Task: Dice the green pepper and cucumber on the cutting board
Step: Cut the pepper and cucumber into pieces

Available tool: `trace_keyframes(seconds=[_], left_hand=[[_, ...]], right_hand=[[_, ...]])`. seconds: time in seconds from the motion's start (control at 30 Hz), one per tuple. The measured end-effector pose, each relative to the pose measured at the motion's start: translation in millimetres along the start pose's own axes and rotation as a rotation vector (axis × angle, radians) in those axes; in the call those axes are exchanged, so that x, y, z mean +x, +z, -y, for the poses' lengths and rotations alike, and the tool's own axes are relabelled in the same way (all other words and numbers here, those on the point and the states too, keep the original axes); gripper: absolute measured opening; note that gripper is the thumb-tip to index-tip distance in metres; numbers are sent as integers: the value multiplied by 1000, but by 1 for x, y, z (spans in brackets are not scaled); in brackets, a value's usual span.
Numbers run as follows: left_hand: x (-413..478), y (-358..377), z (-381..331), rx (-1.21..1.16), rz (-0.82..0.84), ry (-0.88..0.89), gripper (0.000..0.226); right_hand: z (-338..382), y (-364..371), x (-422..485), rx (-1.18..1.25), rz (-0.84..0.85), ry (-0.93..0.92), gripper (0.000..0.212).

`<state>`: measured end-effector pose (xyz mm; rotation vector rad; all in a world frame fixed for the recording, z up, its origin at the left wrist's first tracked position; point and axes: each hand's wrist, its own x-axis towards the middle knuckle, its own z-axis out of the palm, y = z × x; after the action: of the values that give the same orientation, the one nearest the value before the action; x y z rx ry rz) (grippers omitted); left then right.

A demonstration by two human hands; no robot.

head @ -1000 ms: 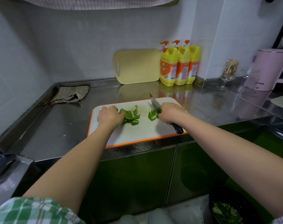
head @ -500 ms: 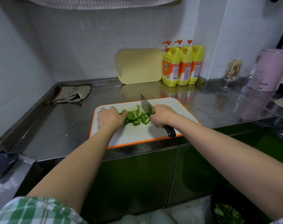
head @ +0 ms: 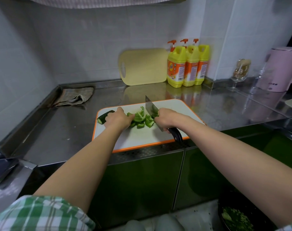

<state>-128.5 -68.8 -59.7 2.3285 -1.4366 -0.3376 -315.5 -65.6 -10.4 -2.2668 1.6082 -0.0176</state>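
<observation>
Just below the middle of the frame lies the white plastic cutting board with an orange rim [head: 142, 140], set on the stainless steel counter [head: 58, 127]. On it, slightly above the board's centre, sits a loose heap of bright green pepper strips and chunks [head: 140, 118], still coarse rather than diced. The left hand [head: 117, 118] comes in from the lower left and rests curled at the heap's left edge, fingertips pressed into the nearest pieces to pin them, not closed around any one piece. The right hand [head: 166, 118] is clenched on the black handle of a broad steel cleaver [head: 151, 107], whose blade stands on edge at the heap's right side, its long axis running from the lower right up toward the upper left of the frame, tip pointing at the back wall. So the pepper lies between the two hands, touching the left fingertips and just beside the flat of the blade; the cut would have to travel leftward through the heap toward the left fingers, which looks like the tight spot. The dark green cucumber stub [head: 105, 116] lies at the board's left edge, behind and partly under the left hand, its long axis slanting from lower left to upper right, nearer the left hand and apparently not yet diced.
</observation>
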Motion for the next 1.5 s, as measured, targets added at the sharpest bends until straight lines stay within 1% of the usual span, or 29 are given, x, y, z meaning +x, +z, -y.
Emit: trace_keyframes(seconds=[0.07,0.13,0.17,0.23,0.3,0.37,0.43,0.53,0.63,0.7,0.77,0.83,0.9,0.97,1.03,1.13,1.37,1.5], left_hand=[[-2,1,-5,-13,8,21,51],[-3,1,-11,-35,31,49,46],[-2,1,-13,-52,39,41,46],[2,2,-14,-60,31,11,47],[3,4,-15,-39,21,5,50],[1,5,-15,-35,11,30,58],[-2,7,-16,-84,9,49,55],[-5,6,-18,-216,-3,53,44],[-8,0,-14,-309,-25,26,48],[-8,-4,-8,-341,-9,7,49],[-6,-7,-4,-402,32,-15,41],[-8,-10,1,-474,46,-26,34],[-10,-13,7,-485,23,-32,32],[-11,-16,17,-483,-41,-40,27],[-11,-22,28,-514,-100,-54,23],[-9,-32,46,-511,-159,-93,28],[-7,-37,77,-474,-172,-109,33],[-7,-34,86,-520,-158,-117,31]], right_hand=[[-1,-1,0,8,-6,7,4],[-4,0,2,57,3,22,13],[-5,0,2,86,12,23,15],[-9,2,2,130,-9,5,12],[-12,3,2,190,-39,3,20],[-13,3,1,209,-24,16,15],[-13,3,1,241,-24,35,12],[-15,5,0,243,-46,22,12],[-14,5,0,233,-32,15,13],[-12,3,-1,231,2,12,13],[-8,0,-3,217,35,3,18],[-3,-2,-6,184,48,-6,17],[4,-1,-9,135,36,1,22],[12,3,-9,119,32,14,26],[22,8,-7,113,40,-1,22],[42,14,-5,132,61,-27,21],[86,30,8,149,49,-84,27],[92,35,17,278,11,-97,24]])
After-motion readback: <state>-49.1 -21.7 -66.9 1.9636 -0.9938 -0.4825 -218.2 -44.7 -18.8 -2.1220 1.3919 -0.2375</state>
